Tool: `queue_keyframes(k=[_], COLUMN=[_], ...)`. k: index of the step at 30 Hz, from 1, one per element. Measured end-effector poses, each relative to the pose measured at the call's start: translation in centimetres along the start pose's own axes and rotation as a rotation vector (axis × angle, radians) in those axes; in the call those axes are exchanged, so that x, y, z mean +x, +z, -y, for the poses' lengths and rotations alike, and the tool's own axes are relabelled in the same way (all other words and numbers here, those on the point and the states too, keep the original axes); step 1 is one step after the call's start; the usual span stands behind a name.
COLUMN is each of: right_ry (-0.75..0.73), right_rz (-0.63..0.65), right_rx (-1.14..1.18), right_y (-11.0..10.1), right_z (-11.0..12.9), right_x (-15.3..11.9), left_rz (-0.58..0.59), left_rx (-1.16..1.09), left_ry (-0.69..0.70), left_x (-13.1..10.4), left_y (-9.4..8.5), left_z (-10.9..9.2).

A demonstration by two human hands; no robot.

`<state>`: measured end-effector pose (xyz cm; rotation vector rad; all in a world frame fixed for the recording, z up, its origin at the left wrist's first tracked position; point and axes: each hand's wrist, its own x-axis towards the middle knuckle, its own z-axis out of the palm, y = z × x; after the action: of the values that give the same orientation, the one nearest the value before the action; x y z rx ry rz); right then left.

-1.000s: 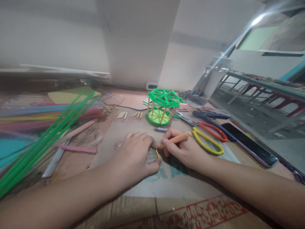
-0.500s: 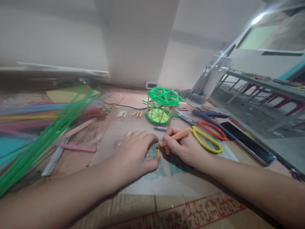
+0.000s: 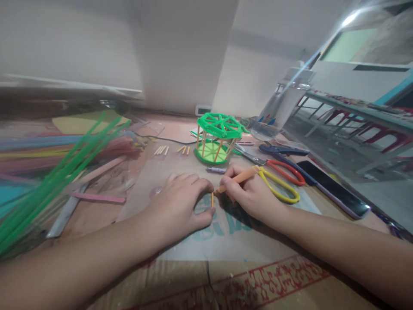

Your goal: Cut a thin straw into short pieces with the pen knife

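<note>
The worktop [image 3: 135, 146] is crowded: long green straws [image 3: 61, 172] fan over its left side, scissors [image 3: 277, 181] and a phone [image 3: 332, 189] line the right, a green straw model [image 3: 217, 137] stands behind, leaving bare room only around the hands. The right hand [image 3: 250, 193] pinches an orange cutter [image 3: 237, 178], tip down. The left hand [image 3: 179, 204], fingers curled, pins a short orange straw piece [image 3: 212, 199] between thumb and forefinger.

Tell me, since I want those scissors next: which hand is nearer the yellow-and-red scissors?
Right. The right hand, holding an orange cutter, lies just beside the scissors yellow handle loop. The left hand rests farther off, pinning a small orange stick.
</note>
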<state>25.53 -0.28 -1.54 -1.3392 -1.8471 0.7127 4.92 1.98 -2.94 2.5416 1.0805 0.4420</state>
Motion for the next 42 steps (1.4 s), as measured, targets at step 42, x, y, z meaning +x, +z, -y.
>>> queue_keyframes(k=[42], right_ry=[0.1], right_rz=[0.056], right_rx=[0.095], right_y=[0.1], right_z=[0.4], right_x=[0.2], left_rz=[-0.015], left_rx=[-0.044], left_ry=[-0.087], left_x=[-0.6], left_y=[0.0], left_z=[0.1])
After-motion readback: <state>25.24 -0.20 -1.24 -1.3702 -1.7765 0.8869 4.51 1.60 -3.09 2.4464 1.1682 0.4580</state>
